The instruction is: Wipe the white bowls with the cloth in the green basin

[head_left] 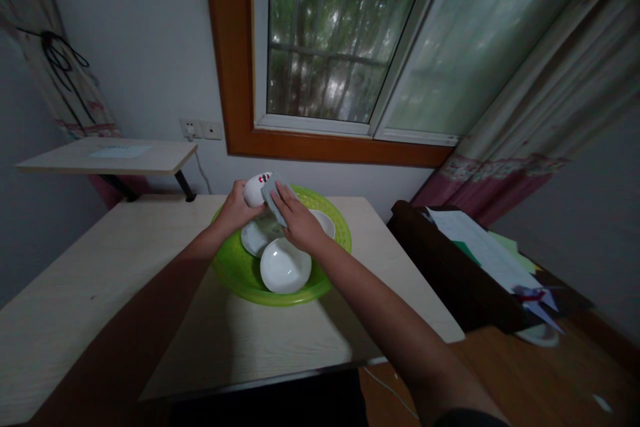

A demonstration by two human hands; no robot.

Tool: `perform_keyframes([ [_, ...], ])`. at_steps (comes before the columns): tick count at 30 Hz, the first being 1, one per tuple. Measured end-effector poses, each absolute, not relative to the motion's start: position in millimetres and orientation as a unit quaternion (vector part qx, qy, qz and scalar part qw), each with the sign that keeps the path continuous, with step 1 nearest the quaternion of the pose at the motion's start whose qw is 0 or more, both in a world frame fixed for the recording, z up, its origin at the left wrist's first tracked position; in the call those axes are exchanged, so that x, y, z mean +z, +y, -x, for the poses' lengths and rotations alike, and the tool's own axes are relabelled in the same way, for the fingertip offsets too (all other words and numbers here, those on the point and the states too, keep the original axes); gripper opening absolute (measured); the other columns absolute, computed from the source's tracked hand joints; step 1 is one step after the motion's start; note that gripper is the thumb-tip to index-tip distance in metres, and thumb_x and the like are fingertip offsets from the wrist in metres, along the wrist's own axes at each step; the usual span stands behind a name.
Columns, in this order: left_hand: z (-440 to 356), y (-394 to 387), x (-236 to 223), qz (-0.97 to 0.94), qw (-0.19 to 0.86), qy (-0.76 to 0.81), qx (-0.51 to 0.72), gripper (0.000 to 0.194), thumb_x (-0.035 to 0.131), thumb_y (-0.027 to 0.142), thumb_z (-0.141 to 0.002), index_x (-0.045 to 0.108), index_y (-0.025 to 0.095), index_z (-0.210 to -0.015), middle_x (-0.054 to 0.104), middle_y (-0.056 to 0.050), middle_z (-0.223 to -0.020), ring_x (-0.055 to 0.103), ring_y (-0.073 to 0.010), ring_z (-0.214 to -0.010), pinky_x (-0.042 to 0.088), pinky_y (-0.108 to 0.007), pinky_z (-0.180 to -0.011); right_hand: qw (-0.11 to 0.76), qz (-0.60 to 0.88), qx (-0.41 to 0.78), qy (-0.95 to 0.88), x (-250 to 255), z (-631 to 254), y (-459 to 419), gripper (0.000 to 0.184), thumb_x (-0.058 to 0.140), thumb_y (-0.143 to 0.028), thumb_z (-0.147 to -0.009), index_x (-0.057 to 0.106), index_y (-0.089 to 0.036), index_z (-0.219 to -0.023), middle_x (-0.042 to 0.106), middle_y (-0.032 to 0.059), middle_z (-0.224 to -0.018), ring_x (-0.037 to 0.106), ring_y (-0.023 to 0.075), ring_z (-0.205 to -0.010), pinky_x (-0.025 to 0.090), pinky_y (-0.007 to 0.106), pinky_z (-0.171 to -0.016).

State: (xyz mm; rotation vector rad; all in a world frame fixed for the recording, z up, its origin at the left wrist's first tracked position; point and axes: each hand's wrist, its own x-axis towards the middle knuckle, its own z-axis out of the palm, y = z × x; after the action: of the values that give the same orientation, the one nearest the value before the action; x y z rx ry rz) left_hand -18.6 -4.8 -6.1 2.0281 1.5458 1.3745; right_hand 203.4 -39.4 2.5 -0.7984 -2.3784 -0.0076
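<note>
My left hand grips a white bowl with a small red and black print, tilted on its side above a green basin. Against the bowl's outside, my right hand presses a grey cloth, its fingers laid over it. Below, in the basin, a white bowl sits at the front with its hollow facing up. Another white dish lies behind it to the left, partly covered by my hands. A further white bowl shows at the right, half hidden by my right hand.
The basin stands on a pale wooden table. A raised shelf is at the back left, near wall sockets. Behind the table is a window. A dark box with papers stands beyond the right edge.
</note>
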Motion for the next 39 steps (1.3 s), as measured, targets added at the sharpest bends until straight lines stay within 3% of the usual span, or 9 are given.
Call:
perform_keyframes([
  [7,19.4,-2.6,-5.8,-0.674,0.160,0.523,0.496,0.066,0.078,0.039,-0.063,0.042,0.020,-0.114,0.061,-0.008,-0.109,0.063,-0.0226,-0.096,0.052,-0.037,-0.082,0.297,0.299,-0.013,-0.907,10.3,-200.3,-45.1,0.093,0.048,0.004,-0.079,0.016,-0.027,-0.160,0.007,0.0036,-0.169,0.003,0.0253,-0.157,0.024,0.054,-0.124],
  [14,19.8,-2.7,-3.7,-0.651,0.147,0.547,0.505,0.068,0.079,0.044,-0.064,0.041,0.021,-0.114,0.061,-0.011,-0.112,0.063,-0.0274,-0.105,0.052,-0.041,-0.087,0.317,0.391,0.088,-0.859,-7.7,-207.0,-31.1,0.094,0.048,0.001,-0.079,0.005,-0.016,-0.161,0.017,0.0162,-0.166,0.025,0.0272,-0.153,0.031,0.050,-0.123],
  [17,19.7,-3.0,-3.5,-0.653,0.151,0.552,0.496,0.068,0.079,0.044,-0.064,0.041,0.021,-0.115,0.061,-0.011,-0.113,0.064,-0.0273,-0.104,0.052,-0.041,-0.087,0.309,0.391,0.088,-0.862,-10.2,-207.8,-30.5,0.091,0.049,-0.001,-0.081,0.006,-0.012,-0.161,0.018,0.0196,-0.165,0.025,0.0282,-0.153,0.031,0.050,-0.122],
  [22,20.6,-1.3,-5.9,-0.668,0.150,0.544,0.484,0.066,0.077,0.043,-0.066,0.040,0.021,-0.115,0.061,-0.010,-0.111,0.063,-0.0252,-0.100,0.051,-0.040,-0.086,0.307,0.323,0.023,-0.895,0.9,-203.9,-39.9,0.092,0.049,0.003,-0.078,0.015,-0.020,-0.161,0.002,0.0110,-0.169,0.011,0.0262,-0.156,0.027,0.050,-0.124],
  [26,21.8,0.0,-8.7,-0.687,0.172,0.515,0.483,0.062,0.076,0.035,-0.065,0.041,0.021,-0.114,0.062,-0.007,-0.107,0.064,-0.0209,-0.094,0.052,-0.036,-0.082,0.277,0.281,-0.012,-0.919,8.8,-196.9,-47.8,0.087,0.044,0.002,-0.082,0.018,-0.027,-0.160,0.007,0.0041,-0.169,0.006,0.0248,-0.157,0.026,0.055,-0.123],
  [32,21.0,0.2,-7.5,-0.656,0.166,0.534,0.508,0.068,0.078,0.043,-0.064,0.040,0.020,-0.115,0.062,-0.010,-0.110,0.064,-0.0235,-0.098,0.053,-0.039,-0.085,0.327,0.327,0.025,-0.886,1.8,-199.5,-41.4,0.089,0.049,-0.001,-0.081,0.015,-0.022,-0.160,0.006,0.0074,-0.169,0.012,0.0258,-0.156,0.027,0.050,-0.124],
  [34,20.9,-0.1,-7.2,-0.651,0.161,0.540,0.508,0.069,0.079,0.045,-0.064,0.040,0.020,-0.116,0.061,-0.011,-0.112,0.064,-0.0250,-0.101,0.053,-0.041,-0.086,0.342,0.363,0.070,-0.864,-2.9,-202.8,-35.9,0.087,0.051,-0.005,-0.083,0.014,-0.018,-0.160,0.015,0.0127,-0.168,0.024,0.0265,-0.153,0.032,0.048,-0.122],
  [37,21.8,0.0,-9.4,-0.670,0.173,0.528,0.493,0.070,0.079,0.046,-0.065,0.040,0.020,-0.118,0.060,-0.012,-0.114,0.064,-0.0256,-0.103,0.053,-0.042,-0.087,0.337,0.423,0.156,-0.826,-6.7,-205.5,-29.6,0.067,0.048,-0.018,-0.094,0.025,-0.013,-0.156,0.050,0.0199,-0.149,0.054,0.0282,-0.134,0.045,0.048,-0.110],
  [39,22.6,0.8,-12.5,-0.685,0.189,0.510,0.485,0.072,0.079,0.046,-0.065,0.039,0.020,-0.120,0.060,-0.013,-0.116,0.065,-0.0255,-0.105,0.053,-0.041,-0.088,0.342,0.451,0.195,-0.801,-6.6,-205.6,-27.5,0.056,0.046,-0.028,-0.098,0.035,-0.012,-0.151,0.062,0.0203,-0.136,0.062,0.0287,-0.123,0.049,0.048,-0.105],
])
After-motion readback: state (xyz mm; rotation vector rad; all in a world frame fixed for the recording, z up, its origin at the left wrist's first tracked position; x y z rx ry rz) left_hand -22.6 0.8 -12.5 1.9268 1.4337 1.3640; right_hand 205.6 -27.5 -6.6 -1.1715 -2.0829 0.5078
